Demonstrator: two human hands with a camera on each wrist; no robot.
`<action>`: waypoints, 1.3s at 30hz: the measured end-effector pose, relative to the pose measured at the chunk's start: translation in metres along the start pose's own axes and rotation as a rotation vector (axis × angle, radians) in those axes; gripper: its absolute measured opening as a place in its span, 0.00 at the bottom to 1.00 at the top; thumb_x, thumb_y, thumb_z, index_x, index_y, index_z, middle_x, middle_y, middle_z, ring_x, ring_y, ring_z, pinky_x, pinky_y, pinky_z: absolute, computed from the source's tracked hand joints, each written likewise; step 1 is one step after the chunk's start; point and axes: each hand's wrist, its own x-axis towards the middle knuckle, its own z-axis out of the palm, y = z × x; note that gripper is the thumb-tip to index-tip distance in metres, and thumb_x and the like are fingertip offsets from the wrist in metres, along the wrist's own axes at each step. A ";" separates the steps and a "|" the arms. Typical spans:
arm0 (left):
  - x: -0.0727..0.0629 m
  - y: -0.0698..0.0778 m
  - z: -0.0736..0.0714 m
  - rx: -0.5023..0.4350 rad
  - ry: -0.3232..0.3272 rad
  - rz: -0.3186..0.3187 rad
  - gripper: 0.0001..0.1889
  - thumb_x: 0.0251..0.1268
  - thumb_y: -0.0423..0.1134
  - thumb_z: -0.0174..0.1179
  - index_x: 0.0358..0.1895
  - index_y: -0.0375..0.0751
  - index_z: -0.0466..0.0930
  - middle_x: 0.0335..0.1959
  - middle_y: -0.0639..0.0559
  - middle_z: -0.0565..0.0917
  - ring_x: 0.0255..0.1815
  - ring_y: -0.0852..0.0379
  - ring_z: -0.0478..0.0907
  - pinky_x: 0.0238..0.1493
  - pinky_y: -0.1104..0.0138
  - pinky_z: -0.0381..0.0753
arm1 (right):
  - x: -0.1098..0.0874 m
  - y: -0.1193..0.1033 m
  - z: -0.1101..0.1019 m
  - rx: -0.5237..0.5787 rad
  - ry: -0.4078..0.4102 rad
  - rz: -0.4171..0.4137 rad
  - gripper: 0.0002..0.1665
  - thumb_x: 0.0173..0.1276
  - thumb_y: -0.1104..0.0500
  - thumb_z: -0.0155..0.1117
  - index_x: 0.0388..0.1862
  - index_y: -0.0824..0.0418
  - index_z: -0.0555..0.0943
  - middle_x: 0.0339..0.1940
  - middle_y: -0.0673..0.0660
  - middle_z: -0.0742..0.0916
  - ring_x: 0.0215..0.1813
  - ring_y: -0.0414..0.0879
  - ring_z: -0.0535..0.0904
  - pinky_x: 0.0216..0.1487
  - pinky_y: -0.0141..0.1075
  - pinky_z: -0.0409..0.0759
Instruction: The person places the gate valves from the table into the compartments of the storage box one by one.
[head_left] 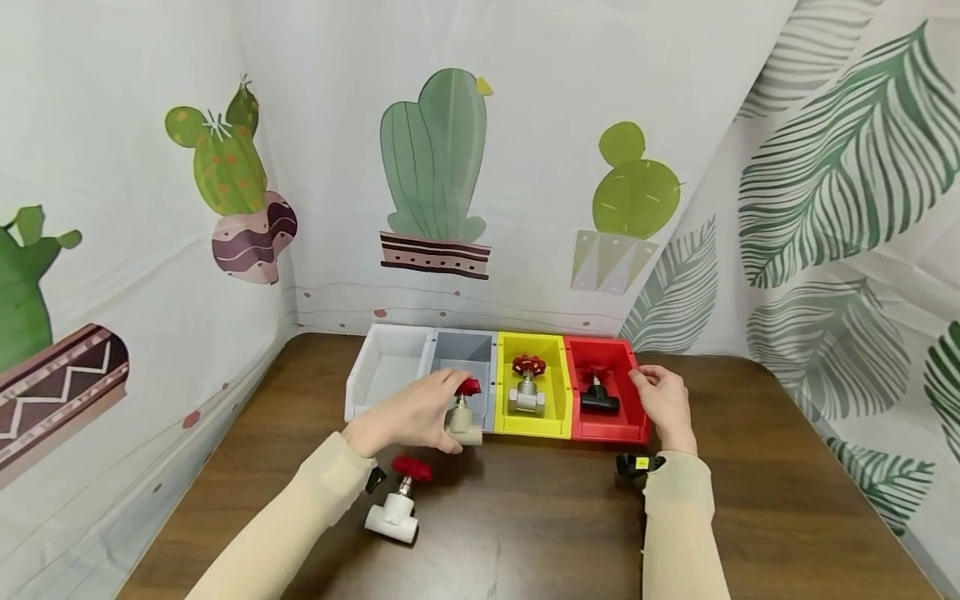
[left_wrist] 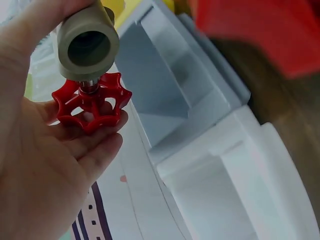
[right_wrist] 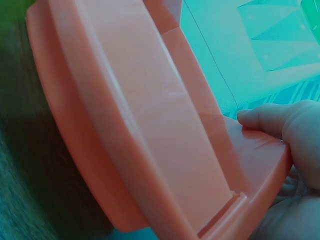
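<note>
My left hand [head_left: 420, 410] holds a beige valve [head_left: 463, 427] with a red handwheel [left_wrist: 92, 122], just in front of the grey bin [head_left: 487, 371]. In the left wrist view, its fingers lie behind the handwheel and the thumb reaches over the valve body. My right hand [head_left: 666, 404] grips the right wall of the red bin [head_left: 611, 431], thumb on the inner side; its other fingers are mostly hidden in the right wrist view. A black valve [head_left: 600, 400] lies in the red bin. The yellow bin [head_left: 534, 427] contains a metal valve [head_left: 527, 398] with a red wheel.
A white valve [head_left: 393, 517] with a red wheel lies on the brown table [head_left: 525, 533], near my left forearm. At the left end of the joined row is a white bin [head_left: 358, 379]. A cactus-printed cloth [head_left: 540, 167] hangs behind the table.
</note>
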 end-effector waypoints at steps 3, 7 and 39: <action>0.009 -0.008 -0.004 0.017 0.001 -0.005 0.58 0.35 0.55 0.80 0.70 0.32 0.59 0.60 0.42 0.72 0.58 0.48 0.72 0.63 0.57 0.69 | 0.000 -0.001 0.000 0.007 -0.003 0.001 0.23 0.75 0.52 0.55 0.59 0.67 0.77 0.53 0.68 0.84 0.51 0.59 0.80 0.49 0.47 0.77; 0.020 -0.021 -0.005 0.052 -0.011 -0.032 0.57 0.37 0.55 0.77 0.70 0.30 0.59 0.58 0.43 0.73 0.53 0.51 0.74 0.59 0.60 0.72 | 0.000 -0.002 0.000 0.019 -0.017 0.013 0.23 0.75 0.52 0.55 0.60 0.67 0.77 0.53 0.67 0.83 0.51 0.59 0.80 0.49 0.46 0.77; 0.084 -0.048 0.011 0.223 -0.278 -0.196 0.54 0.43 0.55 0.76 0.73 0.39 0.57 0.64 0.44 0.70 0.61 0.48 0.70 0.64 0.55 0.67 | 0.000 0.002 0.002 0.010 0.006 -0.001 0.22 0.75 0.52 0.55 0.58 0.67 0.78 0.52 0.67 0.84 0.49 0.58 0.81 0.48 0.45 0.78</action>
